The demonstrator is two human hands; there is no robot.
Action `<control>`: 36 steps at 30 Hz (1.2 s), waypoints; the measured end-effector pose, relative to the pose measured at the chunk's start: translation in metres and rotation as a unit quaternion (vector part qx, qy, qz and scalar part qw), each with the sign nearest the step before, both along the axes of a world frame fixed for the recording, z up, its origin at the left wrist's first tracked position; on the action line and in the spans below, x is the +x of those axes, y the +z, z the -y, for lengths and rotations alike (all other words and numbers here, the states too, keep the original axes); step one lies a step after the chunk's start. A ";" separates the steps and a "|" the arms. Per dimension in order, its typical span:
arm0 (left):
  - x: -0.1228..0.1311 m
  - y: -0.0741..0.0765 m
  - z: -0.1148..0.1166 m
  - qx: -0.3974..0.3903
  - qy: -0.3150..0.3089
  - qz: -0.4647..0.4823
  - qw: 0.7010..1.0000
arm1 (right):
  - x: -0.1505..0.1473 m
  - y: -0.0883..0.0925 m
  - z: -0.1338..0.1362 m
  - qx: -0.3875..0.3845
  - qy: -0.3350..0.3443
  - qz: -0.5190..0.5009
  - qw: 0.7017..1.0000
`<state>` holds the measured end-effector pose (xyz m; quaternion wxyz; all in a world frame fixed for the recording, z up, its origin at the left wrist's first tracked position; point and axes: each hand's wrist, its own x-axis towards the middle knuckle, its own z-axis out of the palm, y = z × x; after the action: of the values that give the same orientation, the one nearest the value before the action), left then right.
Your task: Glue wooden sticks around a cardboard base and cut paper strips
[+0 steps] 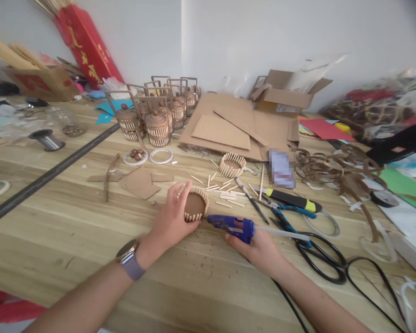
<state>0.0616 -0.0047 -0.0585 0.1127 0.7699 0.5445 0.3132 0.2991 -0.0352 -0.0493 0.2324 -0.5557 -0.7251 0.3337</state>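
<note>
My left hand (pixel 175 215) curls around the left side of a round brown cardboard base (pixel 194 206) ringed with short upright wooden sticks, thumb at its near edge. In my right hand (pixel 260 247) is a blue hot glue gun (pixel 233 225), a clear glue stick (pixel 280 232) poking from its back. The gun's nozzle is at the lower right of the ring, close to my left thumb; whether it touches cannot be made out. Behind the base sits a second stick-ringed base (pixel 232 165). Loose cut sticks (pixel 228 195) are scattered between the two.
Scissors (pixel 319 256), pliers (pixel 291 208), a yellow-black cutter (pixel 293 199) and a pen (pixel 252 201) lie at the right. Several small lidded baskets (pixel 157 129) stand at the back beside cardboard sheets (pixel 222 132). A cut cardboard piece (pixel 140 181) lies left. A black cord (pixel 291 305) trails in front.
</note>
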 end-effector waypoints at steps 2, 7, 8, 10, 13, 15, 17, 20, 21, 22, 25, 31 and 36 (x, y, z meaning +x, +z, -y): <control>0.000 0.000 0.000 0.000 0.000 -0.001 1.000 | 0.000 -0.001 0.000 0.009 -0.002 0.017 1.000; -0.001 -0.001 -0.001 0.004 0.003 -0.012 1.000 | -0.002 0.000 0.001 0.019 0.002 0.029 0.999; -0.001 -0.002 -0.001 0.005 0.002 -0.012 1.000 | -0.002 0.000 0.001 0.022 0.003 0.028 0.999; -0.001 -0.002 -0.001 0.006 -0.001 -0.013 1.000 | -0.002 0.000 0.001 0.030 0.001 0.027 0.999; -0.001 -0.002 -0.001 0.007 -0.002 -0.016 1.000 | -0.002 -0.002 0.001 0.037 0.000 0.033 0.999; -0.001 -0.002 0.000 0.005 -0.001 -0.018 1.000 | -0.002 -0.003 0.001 0.038 0.000 0.036 0.999; -0.001 -0.002 0.000 0.004 -0.001 -0.016 1.000 | -0.002 -0.004 0.001 0.040 -0.005 0.038 0.998; -0.001 -0.002 0.000 0.004 -0.002 -0.008 1.000 | -0.002 -0.004 0.001 0.039 -0.009 0.041 0.998; -0.001 -0.002 -0.001 0.003 -0.002 -0.007 1.000 | -0.002 -0.004 0.001 0.039 -0.010 0.040 0.998; -0.001 -0.002 -0.001 0.003 -0.003 -0.008 1.000 | -0.002 -0.004 0.001 0.038 -0.011 0.039 0.998; -0.002 -0.002 0.000 0.000 -0.003 -0.017 1.000 | -0.002 -0.004 0.002 0.035 -0.013 0.039 0.999; 0.000 -0.001 0.001 -0.003 -0.001 -0.019 1.000 | -0.005 0.005 0.004 0.047 -0.029 0.001 0.998; -0.001 -0.002 0.000 0.002 -0.005 -0.007 1.000 | 0.010 0.025 0.002 -0.067 -0.001 -0.073 0.995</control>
<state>0.0611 -0.0051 -0.0605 0.1087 0.7749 0.5412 0.3080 0.3093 -0.0370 -0.0244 0.2476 -0.5444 -0.6818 0.4213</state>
